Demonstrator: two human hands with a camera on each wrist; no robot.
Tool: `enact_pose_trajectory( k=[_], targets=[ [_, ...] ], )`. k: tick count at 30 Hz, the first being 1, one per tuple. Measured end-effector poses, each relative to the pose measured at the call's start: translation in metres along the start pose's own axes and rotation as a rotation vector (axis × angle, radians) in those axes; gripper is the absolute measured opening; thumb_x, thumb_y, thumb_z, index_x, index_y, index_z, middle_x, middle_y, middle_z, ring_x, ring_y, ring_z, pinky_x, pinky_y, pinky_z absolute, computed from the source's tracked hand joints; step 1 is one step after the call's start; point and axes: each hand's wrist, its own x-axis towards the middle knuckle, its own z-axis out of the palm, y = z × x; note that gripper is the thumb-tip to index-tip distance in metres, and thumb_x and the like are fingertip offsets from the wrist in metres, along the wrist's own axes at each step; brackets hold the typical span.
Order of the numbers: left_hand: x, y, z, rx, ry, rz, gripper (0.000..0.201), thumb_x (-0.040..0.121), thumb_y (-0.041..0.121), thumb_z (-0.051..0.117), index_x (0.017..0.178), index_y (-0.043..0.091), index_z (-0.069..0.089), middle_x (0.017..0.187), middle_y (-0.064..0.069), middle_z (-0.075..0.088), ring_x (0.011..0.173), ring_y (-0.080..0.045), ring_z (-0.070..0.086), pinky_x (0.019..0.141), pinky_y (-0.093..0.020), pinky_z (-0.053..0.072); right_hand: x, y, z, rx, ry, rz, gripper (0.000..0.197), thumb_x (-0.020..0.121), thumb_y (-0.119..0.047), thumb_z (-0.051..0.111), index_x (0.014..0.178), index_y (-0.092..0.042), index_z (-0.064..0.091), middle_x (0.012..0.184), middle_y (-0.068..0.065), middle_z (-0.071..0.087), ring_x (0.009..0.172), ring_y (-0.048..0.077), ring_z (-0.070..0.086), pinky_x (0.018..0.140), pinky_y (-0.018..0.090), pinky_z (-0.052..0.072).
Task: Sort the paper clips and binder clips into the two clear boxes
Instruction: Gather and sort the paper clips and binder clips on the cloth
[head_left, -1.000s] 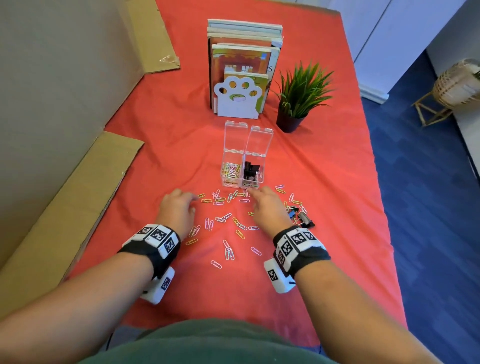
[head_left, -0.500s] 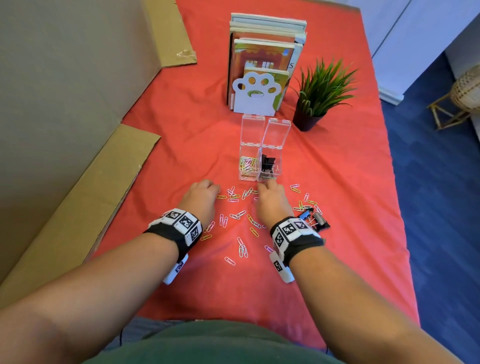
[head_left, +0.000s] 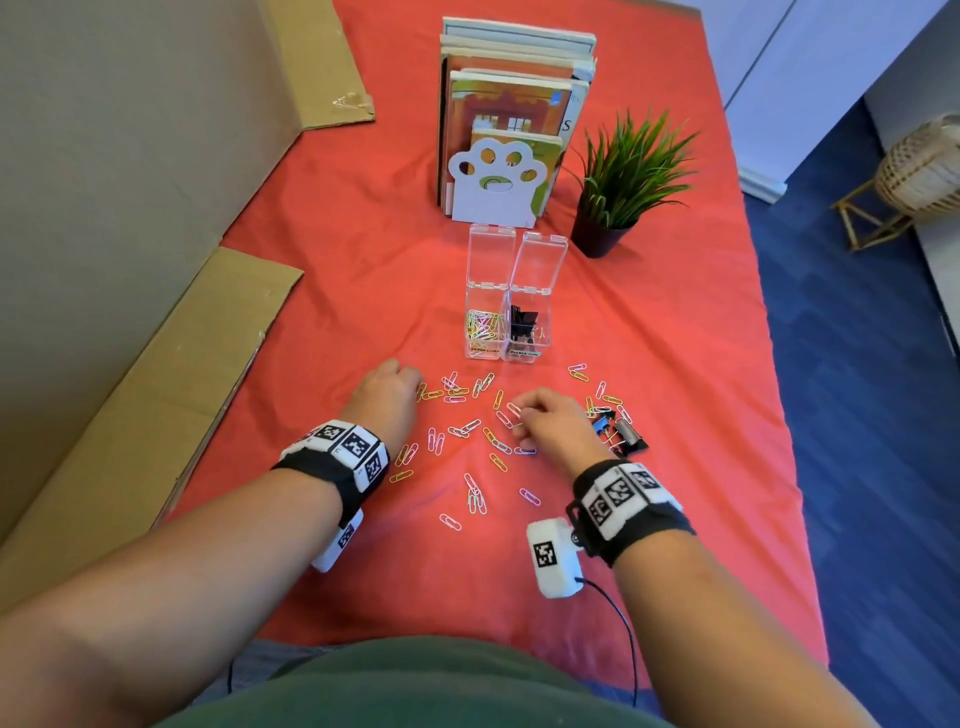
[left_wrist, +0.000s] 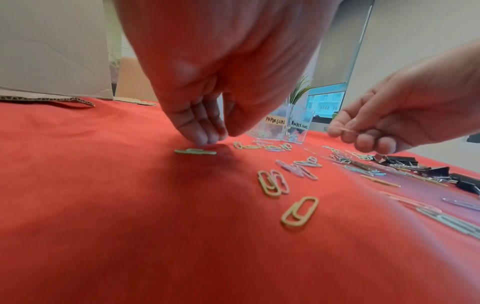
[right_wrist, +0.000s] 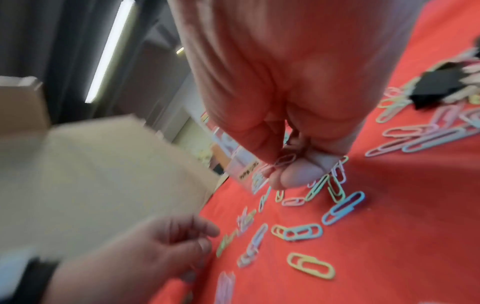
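Observation:
Two clear boxes stand open side by side: the left box (head_left: 485, 351) holds coloured paper clips, the right box (head_left: 530, 310) black binder clips. Loose paper clips (head_left: 475, 499) litter the red cloth in front of them. My left hand (head_left: 413, 378) hangs at their left edge, its fingertips (left_wrist: 207, 139) and thumb drawn together just above a green paper clip (left_wrist: 194, 151); I see nothing between them. My right hand (head_left: 519, 415) pinches pink paper clips (right_wrist: 284, 160) between thumb and fingers. A few black binder clips (head_left: 626, 437) lie just right of it.
Behind the boxes stand upright books held by a white paw bookend (head_left: 496, 179) and a potted plant (head_left: 618, 176). Cardboard sheets (head_left: 130, 395) line the left side. The table's right edge (head_left: 779, 441) drops to a blue floor.
My right hand has drawn back from the front of the boxes to the loose clips nearer me. The left hand has stayed at the clips' left edge.

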Motion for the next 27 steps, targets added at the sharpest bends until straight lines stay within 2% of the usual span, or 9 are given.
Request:
enact_pose_trajectory(
  k=[3, 6, 8, 10, 13, 16, 19, 22, 27],
  targets=[
    [0.006, 0.003, 0.003, 0.004, -0.036, 0.128, 0.034, 0.086, 0.005, 0.048, 0.117, 0.014, 0.060, 0.101, -0.017, 0.058, 0.098, -0.037, 0.055, 0.086, -0.044, 0.048, -0.006, 0.002, -0.009, 0.508, -0.031, 0.142, 0.025, 0.087, 0.001, 0.038, 0.075, -0.011, 0.056, 0.067, 0.004, 0.054, 0.051, 0.011, 0.052, 0.041, 0.017, 0.042],
    [0.010, 0.007, 0.004, 0.081, -0.102, 0.139, 0.030, 0.085, 0.003, 0.048, 0.111, 0.011, 0.061, 0.099, -0.015, 0.056, 0.098, -0.036, 0.054, 0.085, -0.044, 0.048, -0.005, 0.009, -0.012, 0.564, -0.007, 0.156, 0.019, 0.086, -0.004, 0.044, 0.072, -0.011, 0.055, 0.064, 0.002, 0.050, 0.051, 0.012, 0.046, 0.042, 0.021, 0.036],
    [0.011, 0.009, 0.004, 0.116, -0.110, 0.135, 0.030, 0.082, -0.001, 0.046, 0.106, 0.010, 0.061, 0.096, -0.014, 0.055, 0.095, -0.036, 0.055, 0.081, -0.043, 0.048, 0.000, 0.014, -0.010, 0.391, 0.019, 0.119, 0.018, 0.086, -0.006, 0.049, 0.071, -0.015, 0.054, 0.062, 0.002, 0.049, 0.053, 0.015, 0.046, 0.045, 0.023, 0.036],
    [0.011, 0.011, 0.005, 0.148, -0.125, 0.125, 0.030, 0.082, -0.003, 0.043, 0.105, 0.009, 0.059, 0.096, -0.015, 0.053, 0.095, -0.035, 0.054, 0.080, -0.042, 0.047, 0.006, 0.017, -0.008, 0.039, 0.055, 0.035, 0.018, 0.087, -0.012, 0.051, 0.071, -0.018, 0.054, 0.065, 0.001, 0.053, 0.060, 0.018, 0.051, 0.055, 0.026, 0.041],
    [0.012, 0.013, 0.004, 0.180, -0.138, 0.115, 0.027, 0.083, -0.003, 0.041, 0.103, 0.006, 0.057, 0.097, -0.015, 0.053, 0.096, -0.035, 0.054, 0.082, -0.043, 0.046, 0.010, 0.018, -0.002, -0.374, 0.145, -0.135, 0.006, 0.086, -0.012, 0.053, 0.086, -0.014, 0.059, 0.095, 0.011, 0.060, 0.082, 0.024, 0.055, 0.077, 0.028, 0.046],
    [0.013, 0.012, 0.004, 0.198, -0.144, 0.126, 0.020, 0.086, 0.002, 0.043, 0.101, 0.005, 0.056, 0.098, -0.016, 0.054, 0.097, -0.036, 0.054, 0.083, -0.044, 0.047, 0.010, 0.023, 0.007, -0.636, 0.219, -0.298, 0.025, 0.081, -0.007, 0.055, 0.106, -0.004, 0.058, 0.114, 0.018, 0.047, 0.102, 0.033, 0.050, 0.090, 0.037, 0.043],
    [0.011, 0.014, 0.001, 0.256, -0.153, 0.150, 0.013, 0.089, 0.005, 0.043, 0.097, 0.005, 0.054, 0.097, -0.015, 0.054, 0.095, -0.035, 0.055, 0.080, -0.046, 0.050, 0.005, 0.026, 0.014, -0.778, 0.205, -0.380, 0.020, 0.083, -0.003, 0.052, 0.103, -0.002, 0.052, 0.111, 0.017, 0.045, 0.099, 0.035, 0.049, 0.083, 0.041, 0.047],
    [0.009, 0.021, -0.004, 0.340, -0.182, 0.177, 0.022, 0.088, -0.002, 0.036, 0.102, 0.003, 0.052, 0.103, -0.016, 0.054, 0.099, -0.035, 0.055, 0.080, -0.044, 0.048, 0.000, 0.027, 0.017, -0.861, 0.175, -0.394, 0.018, 0.086, -0.004, 0.050, 0.105, -0.003, 0.050, 0.115, 0.016, 0.046, 0.102, 0.034, 0.051, 0.082, 0.043, 0.049],
    [0.011, 0.022, -0.005, 0.349, -0.175, 0.188, 0.022, 0.088, -0.002, 0.035, 0.103, 0.003, 0.050, 0.107, -0.016, 0.050, 0.101, -0.035, 0.052, 0.083, -0.044, 0.046, -0.002, 0.022, 0.016, -0.753, 0.087, -0.305, 0.021, 0.089, -0.003, 0.046, 0.109, -0.003, 0.048, 0.118, 0.017, 0.049, 0.104, 0.034, 0.054, 0.086, 0.038, 0.045]
  ],
)
